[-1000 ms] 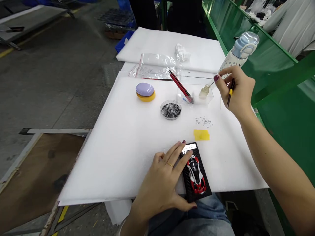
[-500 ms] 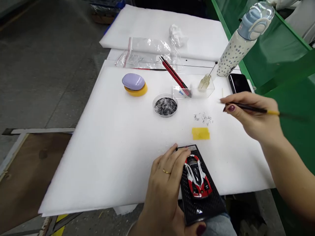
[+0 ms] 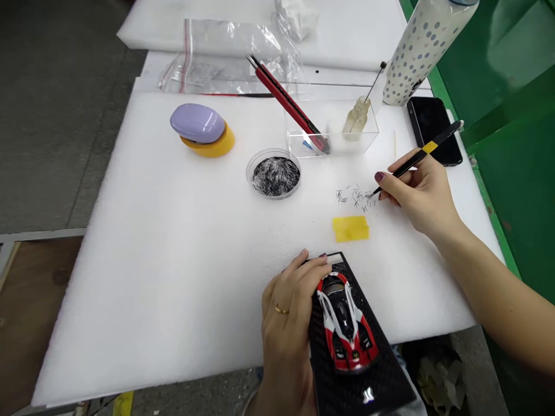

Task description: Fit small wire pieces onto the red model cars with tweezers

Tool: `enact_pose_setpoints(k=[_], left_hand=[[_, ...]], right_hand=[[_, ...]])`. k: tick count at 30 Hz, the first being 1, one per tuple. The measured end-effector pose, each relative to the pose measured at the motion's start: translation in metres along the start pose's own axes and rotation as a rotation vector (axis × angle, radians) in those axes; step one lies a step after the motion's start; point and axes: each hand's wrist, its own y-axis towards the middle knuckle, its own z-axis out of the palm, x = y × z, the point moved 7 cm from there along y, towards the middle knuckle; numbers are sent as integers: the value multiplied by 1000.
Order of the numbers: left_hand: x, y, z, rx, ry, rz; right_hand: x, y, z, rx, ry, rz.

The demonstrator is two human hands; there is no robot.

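My left hand is wrapped around the left edge of a black textured display base, with its fingers across the top end. On that base sits a red, white and black model car. My right hand pinches black tweezers with a yellow band. Their fine tip points down at the short black fibres scattered on the white foam sheet; whether a fibre is between the tips cannot be made out. Just below the fibres lies a yellow tape piece.
A round clear dish holds many black fibres. Behind it stands a clear box with a red pen-like tool and a small bottle. Around are a purple-and-yellow case, a phone, a dotted flask and a plastic bag.
My right hand has moved left and down, bringing the tweezers' tip from above the sheet to the scattered fibres. The view has tilted down and closer; my left hand keeps its hold on the base.
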Motion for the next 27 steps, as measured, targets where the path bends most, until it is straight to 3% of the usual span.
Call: enact_pose_setpoints(k=[16, 27], left_hand=[[5, -3, -2, 113, -5, 15], [4, -3, -2, 149, 9, -17]], right_hand=[[3, -9, -4, -86, -104, -15], [0, -9, -3, -37, -59, -61]])
